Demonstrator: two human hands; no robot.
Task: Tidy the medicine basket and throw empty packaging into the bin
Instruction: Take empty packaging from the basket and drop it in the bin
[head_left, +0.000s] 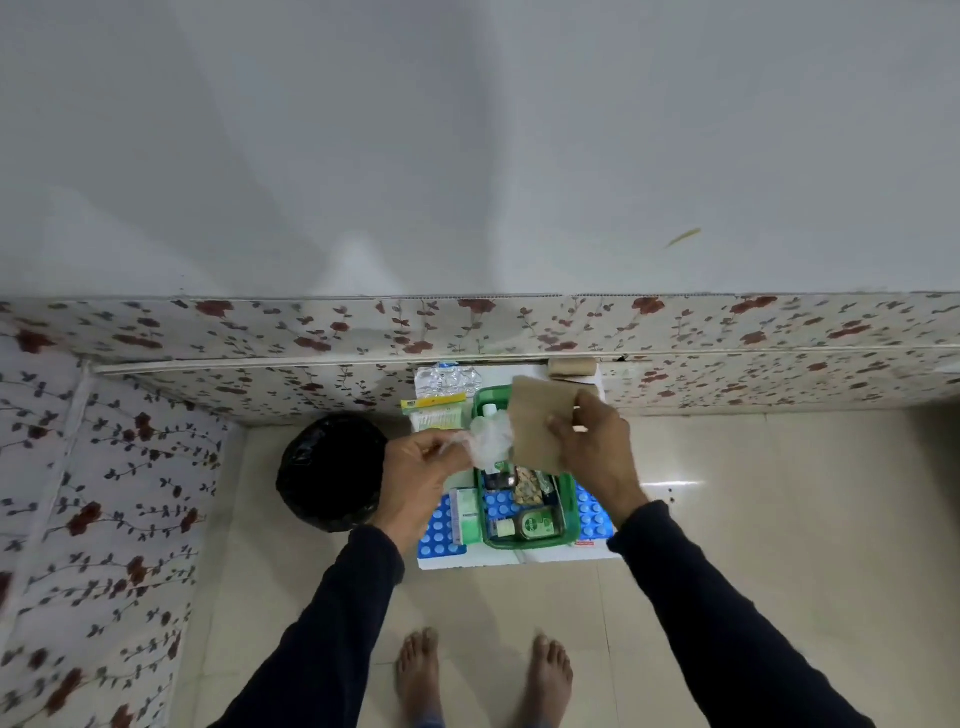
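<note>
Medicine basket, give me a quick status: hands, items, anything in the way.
Left hand shut on crumpled clear wrapper. Right hand shut on brown paper packet. Both above green basket, still full. Black-lined bin left of it, path clear.

Left hand (415, 470), right hand (592, 441) both gripping

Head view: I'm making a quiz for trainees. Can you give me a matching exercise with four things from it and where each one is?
Things:
1. brown paper
2. crumpled clear plastic
3. bin
4. green bottle

Places:
A. on the floor, left of the basket
B. lying at the near end of the basket
C. held in the right hand
D. held in the left hand

Pairs: 1-C, 2-D, 3-A, 4-B
</note>
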